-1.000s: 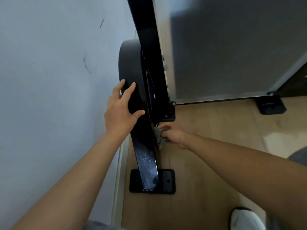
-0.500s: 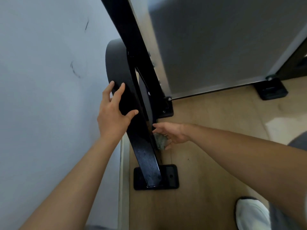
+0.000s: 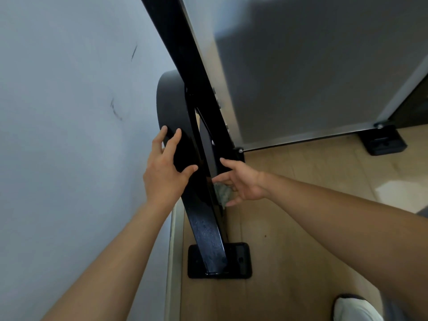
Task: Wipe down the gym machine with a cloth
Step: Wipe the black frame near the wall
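Wood floor point(image 3: 301, 205), grey wall point(image 3: 69, 135). Left hand point(image 3: 165, 174) stays flat on guard point(image 3: 169, 107), wall side of frame leg point(image 3: 206, 228), grip holding nothing. Right hand point(image 3: 245, 184) (thumb now splayed) holds bunched cloth point(image 3: 222, 193) against leg.

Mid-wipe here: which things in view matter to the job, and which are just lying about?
Job: crumpled grey-green cloth; right hand holding it; slanted black metal frame bar; curved black wheel guard under left hand.
Just there: white shoe; light wooden floor; scuffed pale wall.
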`<state>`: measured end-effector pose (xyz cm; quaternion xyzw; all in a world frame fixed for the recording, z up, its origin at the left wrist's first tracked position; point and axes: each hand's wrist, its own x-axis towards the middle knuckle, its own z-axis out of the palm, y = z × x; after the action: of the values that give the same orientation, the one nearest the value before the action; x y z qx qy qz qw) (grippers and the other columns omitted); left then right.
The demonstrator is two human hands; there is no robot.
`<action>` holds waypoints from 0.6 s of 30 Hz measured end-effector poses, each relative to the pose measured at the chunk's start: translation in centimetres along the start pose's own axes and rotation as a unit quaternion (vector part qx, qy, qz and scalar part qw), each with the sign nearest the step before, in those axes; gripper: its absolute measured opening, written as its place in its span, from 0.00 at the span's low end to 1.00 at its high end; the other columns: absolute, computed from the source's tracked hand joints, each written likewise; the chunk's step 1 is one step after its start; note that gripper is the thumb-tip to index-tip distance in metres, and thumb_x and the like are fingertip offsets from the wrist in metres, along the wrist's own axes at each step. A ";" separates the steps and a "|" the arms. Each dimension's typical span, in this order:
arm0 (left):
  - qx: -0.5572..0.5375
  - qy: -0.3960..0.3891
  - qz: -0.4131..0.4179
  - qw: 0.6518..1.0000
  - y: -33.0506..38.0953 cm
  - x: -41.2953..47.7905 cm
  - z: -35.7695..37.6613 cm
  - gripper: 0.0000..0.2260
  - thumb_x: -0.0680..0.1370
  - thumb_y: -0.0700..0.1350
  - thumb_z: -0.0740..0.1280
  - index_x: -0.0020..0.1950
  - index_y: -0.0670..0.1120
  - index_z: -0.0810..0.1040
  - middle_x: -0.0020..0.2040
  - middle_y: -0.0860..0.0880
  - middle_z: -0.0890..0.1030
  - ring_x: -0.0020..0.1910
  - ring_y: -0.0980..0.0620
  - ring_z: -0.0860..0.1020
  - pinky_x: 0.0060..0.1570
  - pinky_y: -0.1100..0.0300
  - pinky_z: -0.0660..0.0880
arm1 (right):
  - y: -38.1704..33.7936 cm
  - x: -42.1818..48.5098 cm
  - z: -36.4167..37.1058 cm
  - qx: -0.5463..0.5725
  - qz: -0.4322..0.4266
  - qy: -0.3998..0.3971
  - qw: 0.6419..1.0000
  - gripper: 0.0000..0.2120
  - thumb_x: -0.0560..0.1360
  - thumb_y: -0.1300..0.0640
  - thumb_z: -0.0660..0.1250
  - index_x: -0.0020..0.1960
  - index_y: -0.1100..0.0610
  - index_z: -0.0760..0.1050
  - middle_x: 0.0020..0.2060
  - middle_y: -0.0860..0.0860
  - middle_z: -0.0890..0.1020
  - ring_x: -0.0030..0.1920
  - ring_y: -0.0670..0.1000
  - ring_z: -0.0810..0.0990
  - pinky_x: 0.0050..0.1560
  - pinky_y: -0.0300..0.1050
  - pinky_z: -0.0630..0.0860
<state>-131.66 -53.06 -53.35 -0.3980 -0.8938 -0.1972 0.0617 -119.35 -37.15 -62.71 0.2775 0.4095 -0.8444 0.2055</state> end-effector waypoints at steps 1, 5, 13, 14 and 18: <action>0.002 0.001 0.001 1.000 0.0 0.0 0.0 0.42 0.69 0.51 0.81 0.79 0.58 0.63 0.80 0.57 0.57 0.73 0.48 0.70 0.58 0.46 0.80 | -0.5 -0.1 0.0 0.008 -0.009 -0.001 1.000 0.36 0.80 0.31 0.51 0.72 0.58 0.73 0.58 0.49 0.76 0.55 0.49 0.73 0.64 0.61 0.74; 0.007 0.001 -0.001 1.000 0.2 -0.1 -0.1 0.42 0.70 0.51 0.80 0.79 0.58 0.63 0.81 0.57 0.56 0.74 0.48 0.69 0.57 0.47 0.80 | -2.7 -0.5 0.2 0.035 -0.043 0.000 0.998 0.35 0.78 0.31 0.55 0.69 0.57 0.76 0.65 0.53 0.77 0.67 0.55 0.72 0.66 0.62 0.73; 0.008 0.003 -0.005 1.000 0.3 -0.1 0.0 0.43 0.69 0.52 0.81 0.79 0.60 0.62 0.81 0.58 0.56 0.72 0.48 0.71 0.57 0.49 0.79 | -6.8 -1.0 1.3 0.075 -0.135 0.016 0.988 0.33 0.78 0.32 0.57 0.69 0.56 0.77 0.63 0.50 0.78 0.66 0.51 0.73 0.63 0.59 0.75; 0.008 0.005 -0.004 1.000 0.3 -0.1 -0.1 0.43 0.69 0.52 0.81 0.79 0.60 0.62 0.81 0.58 0.56 0.72 0.49 0.71 0.57 0.49 0.78 | -7.3 -1.1 1.4 0.077 -0.145 0.017 0.986 0.32 0.78 0.32 0.57 0.68 0.55 0.77 0.65 0.51 0.77 0.68 0.52 0.73 0.63 0.59 0.75; 0.012 0.003 -0.003 1.000 0.3 -0.2 -0.1 0.43 0.70 0.53 0.80 0.80 0.61 0.61 0.81 0.59 0.55 0.73 0.51 0.70 0.56 0.51 0.79 | -9.6 -1.3 2.4 0.080 -0.179 0.035 0.980 0.31 0.78 0.33 0.58 0.67 0.56 0.78 0.64 0.54 0.80 0.65 0.55 0.77 0.60 0.57 0.77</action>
<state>-131.33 -53.10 -53.23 -0.3941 -0.8971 -0.1876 0.0687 -124.57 -33.34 -55.10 0.2444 0.3904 -0.8875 0.0136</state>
